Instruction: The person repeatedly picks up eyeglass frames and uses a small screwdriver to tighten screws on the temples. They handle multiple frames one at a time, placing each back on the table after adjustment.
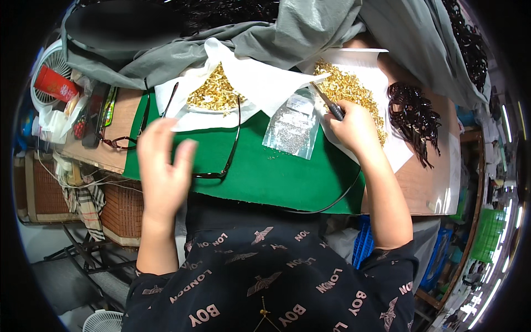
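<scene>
My right hand [354,126] is closed round a pen-shaped tool [333,107] with a dark grip and a thin metal tip. Its tip points up and left, beside a pile of small gold-coloured pieces [354,88] on white paper. My left hand [162,166] is raised at the left, thumb apart from the fingers, and I see nothing held in it. Behind it lies a pair of dark-framed eyeglasses [212,175], partly hidden by the hand. A clear plastic bag [290,128] of tiny silvery stones rests between the hands, with a few stones loose beside it.
A green mat [260,182] covers the table's middle. Another gold pile [217,91] lies on white paper near grey cloth [293,33]. Dark glossy curved strips [412,113] are heaped at right. More eyeglasses [117,143] and a fan [47,83] are at left. A black cord [344,195] crosses the near edge.
</scene>
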`<state>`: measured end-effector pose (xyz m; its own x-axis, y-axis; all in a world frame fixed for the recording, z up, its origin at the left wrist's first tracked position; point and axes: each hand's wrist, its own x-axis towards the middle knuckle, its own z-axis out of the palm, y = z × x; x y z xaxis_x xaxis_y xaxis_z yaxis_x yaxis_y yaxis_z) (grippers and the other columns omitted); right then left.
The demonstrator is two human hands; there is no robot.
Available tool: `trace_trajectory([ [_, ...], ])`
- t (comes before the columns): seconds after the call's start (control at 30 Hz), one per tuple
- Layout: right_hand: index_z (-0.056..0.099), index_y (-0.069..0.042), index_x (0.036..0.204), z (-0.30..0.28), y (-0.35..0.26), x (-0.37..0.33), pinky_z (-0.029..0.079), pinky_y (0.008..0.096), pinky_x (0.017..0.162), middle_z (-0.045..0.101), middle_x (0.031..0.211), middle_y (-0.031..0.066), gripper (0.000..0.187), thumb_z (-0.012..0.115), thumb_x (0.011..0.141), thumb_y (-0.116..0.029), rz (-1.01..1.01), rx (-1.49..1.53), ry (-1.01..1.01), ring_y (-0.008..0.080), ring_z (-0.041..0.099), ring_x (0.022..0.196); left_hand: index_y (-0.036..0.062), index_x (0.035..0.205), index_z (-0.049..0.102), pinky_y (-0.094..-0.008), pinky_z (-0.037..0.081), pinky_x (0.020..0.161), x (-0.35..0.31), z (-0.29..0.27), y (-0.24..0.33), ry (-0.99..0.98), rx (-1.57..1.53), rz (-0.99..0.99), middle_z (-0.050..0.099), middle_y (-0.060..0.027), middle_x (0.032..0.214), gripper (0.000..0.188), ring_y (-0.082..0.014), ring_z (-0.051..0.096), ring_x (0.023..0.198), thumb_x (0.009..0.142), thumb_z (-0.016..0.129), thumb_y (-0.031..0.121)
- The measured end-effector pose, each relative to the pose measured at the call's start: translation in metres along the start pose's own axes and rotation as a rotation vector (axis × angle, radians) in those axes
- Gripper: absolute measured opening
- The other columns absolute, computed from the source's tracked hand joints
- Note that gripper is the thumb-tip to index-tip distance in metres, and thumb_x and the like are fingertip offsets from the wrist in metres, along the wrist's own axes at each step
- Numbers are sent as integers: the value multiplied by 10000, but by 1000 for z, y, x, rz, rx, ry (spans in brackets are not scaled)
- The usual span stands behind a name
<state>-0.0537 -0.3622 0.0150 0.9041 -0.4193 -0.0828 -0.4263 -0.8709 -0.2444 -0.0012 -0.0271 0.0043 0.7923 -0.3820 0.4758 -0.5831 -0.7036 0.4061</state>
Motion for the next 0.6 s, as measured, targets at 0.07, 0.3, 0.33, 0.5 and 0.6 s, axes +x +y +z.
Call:
trace_trajectory([
  [0.07,673,-55,851,3,-9,2,496,443,712,656,760,178,211,698,765,-246,5,-68,-9,366,639,759,12,1077,607,-385,428,908,-5,3,27,-267,-58,89,596,-135,1055,349,-313,558,1007,790,711,181],
  [0.3,681,-63,901,9,-10,8,514,448,785,674,855,184,194,632,756,-182,-56,-239,-37,352,655,850,23,984,639,-393,461,710,-20,7,36,-395,-151,115,619,-118,800,291,-303,594,770,730,739,123],
  [0.33,682,-62,898,6,-11,7,514,448,780,673,848,186,195,630,751,-179,-45,-207,-36,353,654,846,23,991,641,-389,461,715,-22,4,37,-362,-193,103,624,-116,809,296,-303,594,771,729,739,119],
  [0.5,687,-43,873,-5,6,-12,508,419,702,655,760,191,175,618,762,-160,-48,77,98,349,641,738,4,1031,646,-325,479,699,-21,-17,40,-242,-496,15,664,-96,820,314,-238,620,731,731,733,38],
  [0.6,652,-7,870,-8,7,-42,486,313,644,651,740,82,116,639,781,-80,-90,625,76,180,615,668,-10,1136,609,-265,510,730,-15,-26,53,-301,-812,-63,691,-90,879,374,-160,657,798,773,697,-31],
])
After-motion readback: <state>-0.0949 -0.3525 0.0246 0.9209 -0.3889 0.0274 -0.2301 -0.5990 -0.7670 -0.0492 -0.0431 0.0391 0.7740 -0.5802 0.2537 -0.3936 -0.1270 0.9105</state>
